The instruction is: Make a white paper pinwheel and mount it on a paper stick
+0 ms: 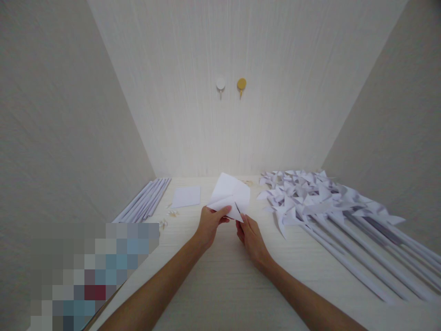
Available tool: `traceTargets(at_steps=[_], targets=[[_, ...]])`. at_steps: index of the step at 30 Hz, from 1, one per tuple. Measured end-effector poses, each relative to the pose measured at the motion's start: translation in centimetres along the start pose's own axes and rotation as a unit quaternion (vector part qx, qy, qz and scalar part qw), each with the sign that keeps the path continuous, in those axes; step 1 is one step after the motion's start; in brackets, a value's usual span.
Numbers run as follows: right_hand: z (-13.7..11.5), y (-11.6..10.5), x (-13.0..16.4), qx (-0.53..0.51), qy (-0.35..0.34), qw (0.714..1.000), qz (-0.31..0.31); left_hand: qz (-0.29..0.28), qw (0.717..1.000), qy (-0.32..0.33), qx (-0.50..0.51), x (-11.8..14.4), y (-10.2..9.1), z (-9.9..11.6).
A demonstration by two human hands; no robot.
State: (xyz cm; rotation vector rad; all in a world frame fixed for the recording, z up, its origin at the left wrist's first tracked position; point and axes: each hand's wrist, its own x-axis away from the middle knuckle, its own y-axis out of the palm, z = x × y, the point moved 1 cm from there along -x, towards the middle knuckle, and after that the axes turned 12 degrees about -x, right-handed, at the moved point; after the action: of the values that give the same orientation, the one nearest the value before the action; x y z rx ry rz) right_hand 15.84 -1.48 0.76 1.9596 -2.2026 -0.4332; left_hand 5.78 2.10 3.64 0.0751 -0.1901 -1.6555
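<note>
Both hands hold a white square paper sheet (225, 186) above the table. My left hand (208, 225) is closed on its lower left edge, with the thumb on top and fingertips beneath. My right hand (253, 239) is closed at the lower right corner, thumb against the paper and the other fingers curled below. A thin dark line slants through the sheet toward the right thumb; I cannot tell whether it is a slit or a blade. Another white paper square (186, 196) lies flat on the table, left of the held sheet.
On the right lies a heap of white paper pinwheels (310, 193) on long paper sticks (358, 248). Rolled paper sticks (144, 200) lie at the far left. Small pale pieces (172, 213) are scattered near the left hand. A white hook (220, 84) and a yellow hook (241, 84) are on the back wall.
</note>
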Motion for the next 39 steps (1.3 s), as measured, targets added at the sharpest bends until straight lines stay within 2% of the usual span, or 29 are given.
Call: traceTargets(at_steps=[24, 39], targets=[[0.43, -0.19, -0.06, -0.004, -0.017, 1.000, 0.003, -0.008, 1.000, 0.003, -0.002, 0.13, 0.09, -0.01], [0.37, -0.13, -0.23, 0.056, -0.034, 0.998, 0.006, -0.016, 1.000, -0.004, -0.005, 0.10, 0.10, -0.28]])
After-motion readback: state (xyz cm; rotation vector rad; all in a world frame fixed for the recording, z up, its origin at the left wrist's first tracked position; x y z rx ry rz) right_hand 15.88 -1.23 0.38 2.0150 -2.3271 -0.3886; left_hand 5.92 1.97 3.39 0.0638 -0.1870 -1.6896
